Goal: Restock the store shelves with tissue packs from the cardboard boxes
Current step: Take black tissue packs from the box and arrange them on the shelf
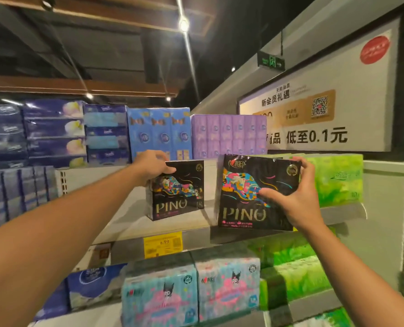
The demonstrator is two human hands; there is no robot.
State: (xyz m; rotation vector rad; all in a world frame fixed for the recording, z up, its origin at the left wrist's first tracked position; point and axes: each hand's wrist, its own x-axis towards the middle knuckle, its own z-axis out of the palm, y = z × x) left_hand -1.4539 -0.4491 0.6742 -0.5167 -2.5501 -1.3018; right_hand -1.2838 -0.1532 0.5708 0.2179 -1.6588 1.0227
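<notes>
We're facing the grey metal shelf (130,223), and behind it on the wall hangs a big white poster (326,95) with a QR code and a red round sticker. Up top sit blue tissue boxes (54,133), a blue pack (159,133) and a lilac pack (228,135); bright green packs (338,180) fill the right end. Now the two black PINO tissue packs: the right black PINO pack (246,192) sits at the shelf's front edge, tilted a little, our right hand (295,197) gripping its right side, thumb across the front, fingers curled over the top corner. The left black PINO pack (178,190) stands further back, our left hand (152,165) clasping its top left corner. Below, a yellow price tag (163,244) reads 6.99.
</notes>
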